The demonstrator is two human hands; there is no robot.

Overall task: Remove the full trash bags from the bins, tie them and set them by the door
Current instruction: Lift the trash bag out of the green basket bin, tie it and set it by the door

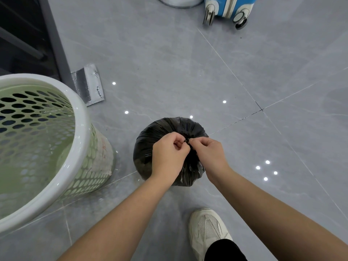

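Tying step: left hand [169, 154] and right hand [208, 154] pinch the black plastic trash bag [169, 127] neck. Next, probably cinch knot, carry to door.

Black trash bag [162, 129] sitting upright on grey tile floor [169, 63], full, neck gathered at top. Green perforated bin [79, 140] standing just beside it, unlined.

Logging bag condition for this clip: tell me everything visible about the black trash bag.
The black trash bag is thin, glossy, wrinkled plastic, bulging full. It stands upright on the grey tiled floor, apart from the green perforated bin. Its mouth is gathered at the top, where the left hand and right hand each pinch it.
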